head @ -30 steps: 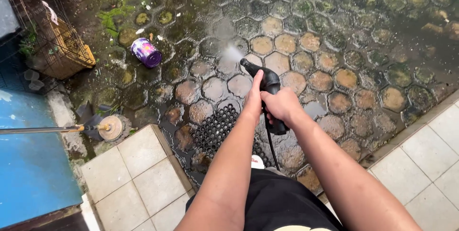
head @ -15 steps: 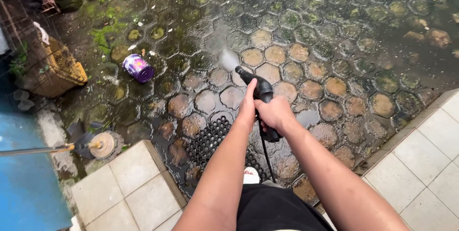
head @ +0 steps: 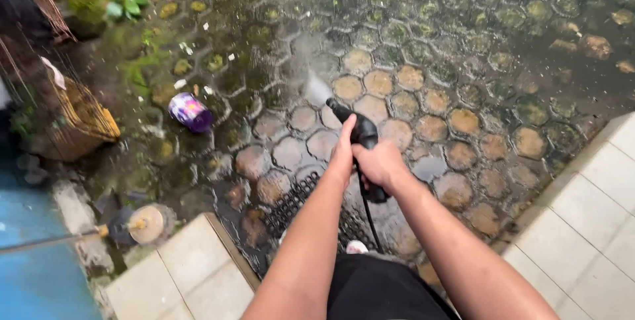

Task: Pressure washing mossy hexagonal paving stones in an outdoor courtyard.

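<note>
A: Black plastic spray gun (head: 360, 136), seen from the head camera. Both hands are on it. Right hand (head: 380, 164) is clenched round the grip; left hand (head: 342, 154) lies along the gun's left side, fingers (head: 346, 129) stretched forward toward the barrel and touching it.

B: Noted. Where is the gun against the ground?

A: Held above the hexagon paving (head: 463, 121), near the middle of the view, nozzle aimed forward and slightly left. White spray (head: 316, 87) fans out of the tip and meets the wet stones just ahead. Thin black hose (head: 368, 217) hangs from the bottom of the grip, down toward the person's dark shorts (head: 380, 290).

B: Paving condition?

A: Stones close to the gun look tan and brown. Those farther off and to the right are dark and greenish. Everything is wet.

B: Other items, same view?

A: Black rubber mat (head: 294, 204) with round holes lies on the stones beneath the forearms. Purple can (head: 190, 112) lies on its side to the left, well apart from the gun. Wire cage (head: 73, 118) with a yellowish base at the left edge. Round pale disc (head: 147, 224) on a long handle at lower left, next to a blue surface (head: 40, 280). White tiles (head: 192, 274) lower left, more (head: 595, 221) lower right. A small green plant (head: 119, 2) sits top left.
</note>
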